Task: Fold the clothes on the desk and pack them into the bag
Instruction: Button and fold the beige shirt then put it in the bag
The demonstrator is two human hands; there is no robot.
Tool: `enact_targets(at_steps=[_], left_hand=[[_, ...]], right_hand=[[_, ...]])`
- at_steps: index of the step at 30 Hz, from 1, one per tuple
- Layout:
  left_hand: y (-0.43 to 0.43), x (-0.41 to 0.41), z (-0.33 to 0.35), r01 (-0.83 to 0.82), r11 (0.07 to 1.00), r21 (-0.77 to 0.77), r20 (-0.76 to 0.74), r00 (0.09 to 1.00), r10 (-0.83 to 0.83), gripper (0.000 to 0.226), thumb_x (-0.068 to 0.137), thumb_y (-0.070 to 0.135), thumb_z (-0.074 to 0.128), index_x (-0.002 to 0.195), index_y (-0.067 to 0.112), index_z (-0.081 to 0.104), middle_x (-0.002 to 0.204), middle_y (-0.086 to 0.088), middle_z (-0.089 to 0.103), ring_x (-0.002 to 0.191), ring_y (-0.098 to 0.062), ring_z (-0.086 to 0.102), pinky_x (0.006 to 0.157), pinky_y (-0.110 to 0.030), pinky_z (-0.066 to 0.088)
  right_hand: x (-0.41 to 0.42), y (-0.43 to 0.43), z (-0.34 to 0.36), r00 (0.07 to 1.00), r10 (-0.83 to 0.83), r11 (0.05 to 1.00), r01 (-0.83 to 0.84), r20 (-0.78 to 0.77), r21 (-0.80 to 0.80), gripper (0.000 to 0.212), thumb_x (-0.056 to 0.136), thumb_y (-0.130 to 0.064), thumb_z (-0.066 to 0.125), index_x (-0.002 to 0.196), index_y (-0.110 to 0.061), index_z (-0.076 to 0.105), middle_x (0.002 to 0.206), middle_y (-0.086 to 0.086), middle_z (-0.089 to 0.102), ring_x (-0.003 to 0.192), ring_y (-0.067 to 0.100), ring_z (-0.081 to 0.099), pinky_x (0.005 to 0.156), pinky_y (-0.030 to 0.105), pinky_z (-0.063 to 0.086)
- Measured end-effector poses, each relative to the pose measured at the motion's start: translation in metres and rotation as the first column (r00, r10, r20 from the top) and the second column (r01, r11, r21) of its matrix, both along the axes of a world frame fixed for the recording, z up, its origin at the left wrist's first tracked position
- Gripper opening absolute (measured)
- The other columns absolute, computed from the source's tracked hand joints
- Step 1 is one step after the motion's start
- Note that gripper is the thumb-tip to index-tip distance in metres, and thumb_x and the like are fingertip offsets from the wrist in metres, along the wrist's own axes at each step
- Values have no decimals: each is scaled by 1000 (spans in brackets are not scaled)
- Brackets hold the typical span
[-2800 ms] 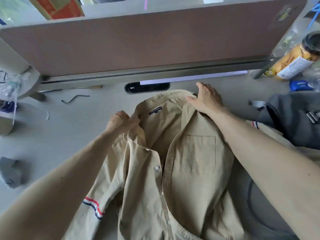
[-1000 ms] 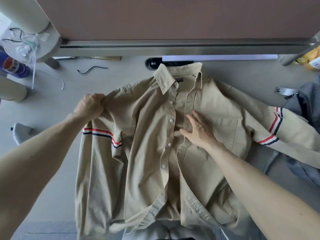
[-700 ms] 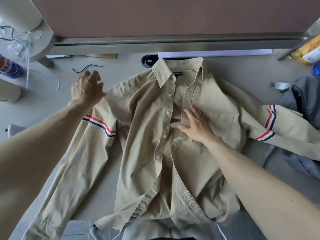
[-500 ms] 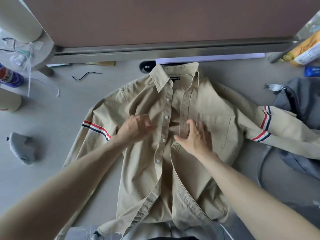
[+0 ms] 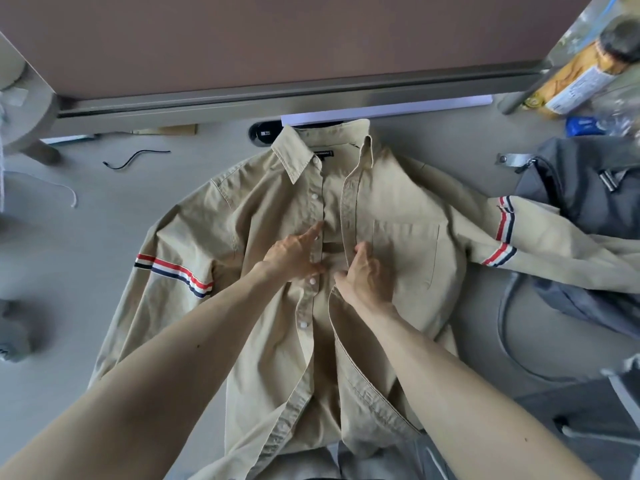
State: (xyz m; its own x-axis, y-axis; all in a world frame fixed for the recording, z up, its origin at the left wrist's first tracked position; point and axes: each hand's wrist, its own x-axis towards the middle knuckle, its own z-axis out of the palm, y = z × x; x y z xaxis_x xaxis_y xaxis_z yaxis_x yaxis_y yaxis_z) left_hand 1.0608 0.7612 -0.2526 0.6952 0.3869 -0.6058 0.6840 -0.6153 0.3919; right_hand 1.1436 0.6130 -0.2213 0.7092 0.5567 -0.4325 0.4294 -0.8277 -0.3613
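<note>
Grey desk [image 5: 86, 220] backed by a brown partition [image 5: 311, 46] at 12 o'clock. Spread face up across the middle, a khaki shirt [image 5: 277, 209], collar [image 5: 298, 150] toward 12 o'clock, hem toward 6 o'clock, front open down the centre. One striped sleeve [image 5: 156, 306] lying out toward 8 o'clock on the desk; the other sleeve [image 5: 554, 244] running to 3 o'clock and draped over the grey bag [image 5: 581, 188].

Left hand [image 5: 294, 256] on the button strip at the centre: index finger [image 5: 313, 233] stretched toward 12 o'clock along the strip, remaining fingers curled at its edge, apparently pinching it. Right hand [image 5: 367, 282] just beside, at 3 o'clock of the left, fingers [image 5: 362, 249] curled round the buttonhole strip, thumb tucked at its edge.

Judged as the laying-out step: drawing the two fronts together, perhaps buttoning, with no fold made yet. Next, probably: fronts closed or overlapped flat, then the draped sleeve lifted off the bag and brought across the body. Calls for both strips kept taut and aligned, to avoid a ridge.

Hidden: most fingertips under the hands, so exact grip, and any button between them, impossible to tell. Hem cut off at 6 o'clock over pale grey cloth [image 5: 363, 462] of unclear kind. Bag opening out of sight. Blurred jar [image 5: 581, 74] at 1 o'clock, label unreadable
</note>
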Motion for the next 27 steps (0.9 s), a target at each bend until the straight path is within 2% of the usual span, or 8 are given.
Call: enact_targets(at_steps=[2, 7, 12, 15, 18, 20, 24, 27], left_hand=[[2, 1, 1, 8, 1000, 6, -12, 1000, -8, 106, 82, 61, 70, 157, 43, -3, 135, -14, 58, 118, -35, 60, 91, -41, 50], [-2, 5, 12, -9, 1000, 21, -12, 1000, 10, 110, 78, 69, 68, 158, 40, -1, 130, -18, 58, 113, -37, 63, 89, -40, 50], [-18, 11, 17, -165, 983, 75, 29, 986, 163, 90, 75, 66, 67, 141, 24, 22, 113, -14, 64, 102, -39, 65, 87, -46, 52], [-26, 14, 22, -233, 969, 86, 29, 973, 231, 63, 83, 46, 66, 121, 12, 30, 107, -14, 61, 102, -39, 64, 84, -43, 48], [-24, 14, 31, -267, 962, 64, -12, 963, 268, 49, 83, 26, 59, 122, 10, 34, 114, -16, 58, 111, -41, 59, 89, -42, 46], [-23, 12, 35, -269, 962, 45, -29, 962, 271, 44, 83, 19, 54, 123, 11, 37, 114, -16, 56, 114, -41, 56, 92, -42, 45], [-30, 5, 43, -345, 939, -2, 82, 935, 344, 26, 84, 11, 44, 110, 14, 44, 98, -14, 56, 99, -43, 58, 76, -38, 39], [-46, 2, 51, -269, 959, 85, 202, 947, 248, 26, 85, 11, 44, 111, 15, 45, 96, -19, 63, 88, -43, 60, 71, -39, 42]], right_hand=[[2, 1, 6, 1000, -8, 1000, 8, 12, 22, 38, 86, -19, 57, 121, -11, 46, 113, 14, 65, 102, 36, 64, 79, 36, 48], [-8, -7, 26, 991, 122, 958, -132, 54, 256, 48, 86, -12, 55, 135, -9, 53, 127, 11, 60, 113, 32, 58, 92, 36, 45], [-13, -13, 6, 953, 297, 950, -302, -66, -80, 67, 91, -48, 50, 151, -25, 28, 131, 9, 48, 120, 31, 50, 97, 42, 46], [-10, -21, -7, 949, 302, 941, -312, -91, -132, 77, 87, -62, 44, 154, -36, 15, 130, 9, 44, 122, 32, 42, 100, 50, 42], [-8, -22, -13, 940, 323, 929, -337, -106, -154, 82, 85, -69, 41, 154, -40, 6, 129, 11, 39, 121, 34, 39, 100, 55, 39], [-5, -20, -16, 936, 334, 924, -348, -111, -158, 86, 83, -72, 42, 153, -41, 4, 129, 12, 38, 121, 36, 38, 100, 56, 37], [-5, -22, -15, 930, 357, 917, -366, -85, -160, 88, 82, -63, 50, 154, -42, 4, 131, 10, 36, 124, 35, 36, 100, 51, 34], [-4, -25, -14, 925, 371, 911, -379, -79, -161, 89, 81, -56, 54, 154, -42, 4, 132, 10, 34, 125, 35, 36, 100, 49, 34]])
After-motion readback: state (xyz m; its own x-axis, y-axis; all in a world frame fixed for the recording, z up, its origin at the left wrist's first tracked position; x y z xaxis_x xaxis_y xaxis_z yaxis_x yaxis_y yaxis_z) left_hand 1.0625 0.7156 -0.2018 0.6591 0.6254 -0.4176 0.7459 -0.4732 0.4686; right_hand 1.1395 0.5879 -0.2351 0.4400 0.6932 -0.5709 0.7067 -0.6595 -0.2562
